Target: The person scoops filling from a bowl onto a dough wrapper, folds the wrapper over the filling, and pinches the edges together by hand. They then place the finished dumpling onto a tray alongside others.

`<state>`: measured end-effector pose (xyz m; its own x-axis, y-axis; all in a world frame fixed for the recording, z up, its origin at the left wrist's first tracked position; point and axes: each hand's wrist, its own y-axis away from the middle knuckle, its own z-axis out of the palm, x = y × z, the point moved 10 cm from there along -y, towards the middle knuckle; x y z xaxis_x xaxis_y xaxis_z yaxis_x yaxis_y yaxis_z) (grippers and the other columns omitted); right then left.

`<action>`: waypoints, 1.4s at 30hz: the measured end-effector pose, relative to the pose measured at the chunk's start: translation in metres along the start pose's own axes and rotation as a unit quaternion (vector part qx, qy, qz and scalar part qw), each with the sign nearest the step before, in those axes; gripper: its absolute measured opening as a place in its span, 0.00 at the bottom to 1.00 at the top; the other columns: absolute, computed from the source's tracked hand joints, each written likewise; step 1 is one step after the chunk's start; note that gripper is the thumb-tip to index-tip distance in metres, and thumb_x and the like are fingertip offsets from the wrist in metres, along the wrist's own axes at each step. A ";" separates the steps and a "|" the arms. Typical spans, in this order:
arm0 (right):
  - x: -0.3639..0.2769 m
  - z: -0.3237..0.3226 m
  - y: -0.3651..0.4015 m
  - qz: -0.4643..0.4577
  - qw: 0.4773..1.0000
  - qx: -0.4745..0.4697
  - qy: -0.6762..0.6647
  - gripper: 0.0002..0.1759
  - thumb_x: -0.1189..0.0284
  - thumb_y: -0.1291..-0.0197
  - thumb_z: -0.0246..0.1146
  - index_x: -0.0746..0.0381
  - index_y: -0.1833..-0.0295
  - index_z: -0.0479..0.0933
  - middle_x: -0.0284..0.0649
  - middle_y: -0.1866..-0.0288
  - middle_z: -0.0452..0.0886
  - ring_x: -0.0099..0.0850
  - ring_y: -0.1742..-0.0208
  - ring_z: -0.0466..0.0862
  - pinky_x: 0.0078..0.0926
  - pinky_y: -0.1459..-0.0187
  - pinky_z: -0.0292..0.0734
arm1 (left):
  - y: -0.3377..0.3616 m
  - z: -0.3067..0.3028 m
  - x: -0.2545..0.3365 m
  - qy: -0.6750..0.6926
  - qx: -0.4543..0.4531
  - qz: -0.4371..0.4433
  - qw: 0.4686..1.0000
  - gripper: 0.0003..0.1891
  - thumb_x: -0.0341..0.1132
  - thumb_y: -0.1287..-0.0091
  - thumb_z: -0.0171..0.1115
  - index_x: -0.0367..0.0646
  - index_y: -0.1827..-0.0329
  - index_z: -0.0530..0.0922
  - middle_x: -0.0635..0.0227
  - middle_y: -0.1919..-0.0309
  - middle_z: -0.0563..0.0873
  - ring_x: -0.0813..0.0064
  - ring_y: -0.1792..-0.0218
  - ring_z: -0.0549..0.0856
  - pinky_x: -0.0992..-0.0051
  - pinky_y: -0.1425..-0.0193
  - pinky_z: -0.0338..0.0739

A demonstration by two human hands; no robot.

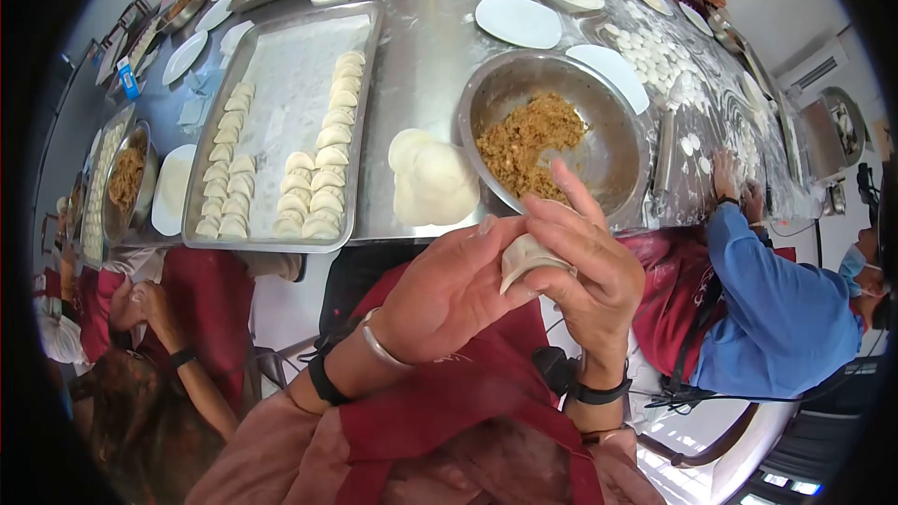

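A folded dumpling (529, 260) is held between my two hands, in front of my chest at the table's near edge. My right hand (591, 257) grips it with the thumb below and the fingers curled over the top; its index finger points up. My left hand (449, 285), with a silver bangle at the wrist, closes on the dumpling from the other side; its far fingers are partly hidden. Just beyond the hands lie a pile of round dough wrappers (435, 178) and a steel bowl (629, 154) of brown minced filling (531, 142).
A metal tray (360, 145) with rows of dumplings stands to the left. White plates (517, 21) sit farther back. At the right are a rolling pin (665, 151), dough pieces (650, 61) and a co-worker in a blue sleeve (748, 271). Another person's hands (140, 307) show at left.
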<state>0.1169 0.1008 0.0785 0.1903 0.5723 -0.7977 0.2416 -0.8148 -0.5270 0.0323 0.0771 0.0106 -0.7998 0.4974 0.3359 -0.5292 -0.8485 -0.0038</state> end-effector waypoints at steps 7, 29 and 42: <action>-0.002 0.008 0.006 -0.067 0.991 -0.103 0.047 0.18 0.63 0.51 0.72 0.65 0.58 0.86 0.43 0.54 0.88 0.56 0.33 0.75 0.52 0.31 0.62 | 0.002 -0.007 -0.005 -0.021 0.045 -0.018 0.999 0.20 0.41 0.20 0.43 0.35 0.35 0.68 0.65 0.44 0.77 0.76 0.43 0.77 0.66 0.30 0.68; 0.011 -0.004 0.013 0.017 0.997 0.076 0.004 0.08 0.77 0.49 0.72 0.66 0.61 0.85 0.45 0.56 0.88 0.47 0.38 0.81 0.45 0.35 0.71 | 0.003 0.000 0.002 -0.183 -0.005 0.062 0.981 0.29 0.45 0.21 0.43 0.32 0.25 0.56 0.56 0.31 0.70 0.59 0.32 0.73 0.55 0.29 0.66; 0.001 0.004 0.007 -0.015 0.999 0.009 0.038 0.07 0.76 0.48 0.70 0.66 0.62 0.85 0.44 0.56 0.88 0.47 0.40 0.82 0.51 0.34 0.69 | 0.004 -0.008 0.002 -0.231 -0.001 0.025 0.973 0.27 0.48 0.20 0.42 0.33 0.32 0.64 0.60 0.41 0.76 0.68 0.42 0.79 0.60 0.41 0.75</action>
<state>0.1154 0.0951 0.0728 0.2558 0.6018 -0.7565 0.2306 -0.7980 -0.5568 0.0261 0.0765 0.0039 -0.6117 0.3205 0.7233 -0.4938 -0.8690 -0.0326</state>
